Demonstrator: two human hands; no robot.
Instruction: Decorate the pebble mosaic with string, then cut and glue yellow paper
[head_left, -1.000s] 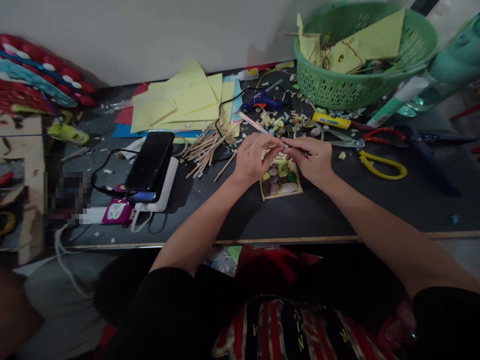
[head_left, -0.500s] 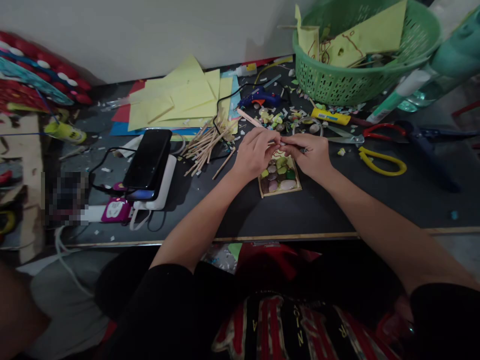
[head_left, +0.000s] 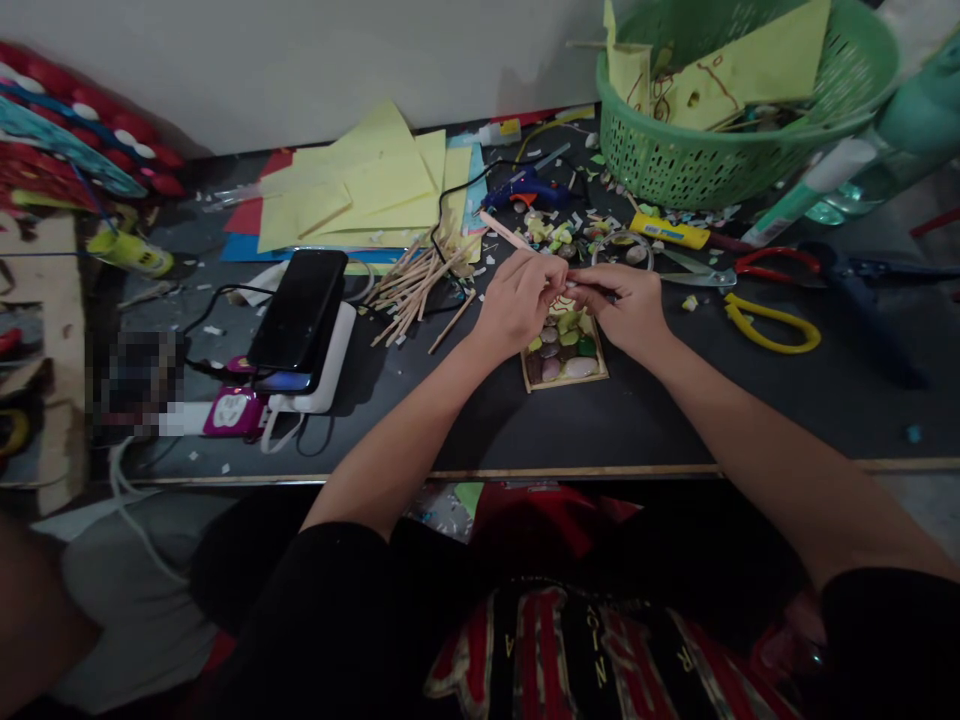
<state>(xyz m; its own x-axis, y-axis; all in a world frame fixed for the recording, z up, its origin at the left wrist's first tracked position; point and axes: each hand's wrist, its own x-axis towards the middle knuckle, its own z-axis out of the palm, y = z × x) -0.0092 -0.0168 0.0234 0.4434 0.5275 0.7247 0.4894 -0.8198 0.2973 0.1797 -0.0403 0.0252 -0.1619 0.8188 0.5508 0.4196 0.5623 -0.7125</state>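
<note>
A small framed panel [head_left: 566, 371] lies flat on the dark table, with green, grey, brown and pale pebbles [head_left: 550, 350] set inside its thin wooden edging. Over its far end my left hand [head_left: 517, 300] and my right hand [head_left: 628, 305] meet, fingertips pinched together. Between them is a tiny pale thing, too small to name. The far part of the panel, with brown lines on yellow, is partly hidden by my fingers. Just beyond the hands sit a clear ring-shaped roll [head_left: 624, 250] and a pinkish stick [head_left: 504, 229].
Left of my hands lie wooden sticks [head_left: 416, 290], yellow paper sheets [head_left: 367, 185] and a phone [head_left: 298, 308] on a white power bank. Behind are a glue gun [head_left: 529, 190] and a green basket [head_left: 720, 150]. Scissors [head_left: 697, 268] with red and yellow handles lie right. Another person's leg shows lower left.
The view has shifted slightly, so the scene sits a little further right. Both hands stay pinched over the panel's far end, with only slight finger movement.
</note>
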